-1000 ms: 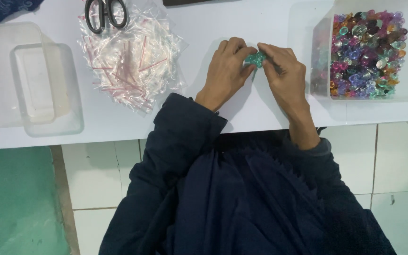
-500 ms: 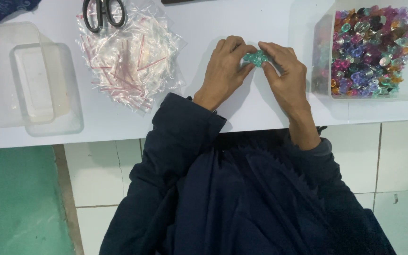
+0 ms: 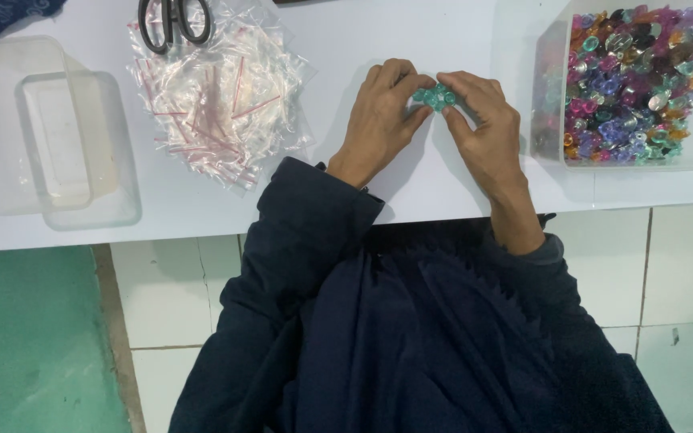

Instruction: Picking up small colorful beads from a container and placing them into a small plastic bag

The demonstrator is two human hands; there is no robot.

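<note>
Here the left hand [image 3: 378,120] and right hand [image 3: 483,128] meet on the white table [image 3: 411,32], fingertips of both pinched shut on a small cluster of teal beads [image 3: 436,96], left of the clear tub of mixed coloured beads [image 3: 631,84]. Seemingly they are gathering the cluster; next comes a steady pinch so none slips. Against the earlier frame, little differs: hands and cluster sit alike.

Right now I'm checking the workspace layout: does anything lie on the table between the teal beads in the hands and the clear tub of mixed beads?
Nothing visible does. The left hand and right hand pinch the teal beads together, and only bare white table lies between them and the clear tub to their right.
</note>
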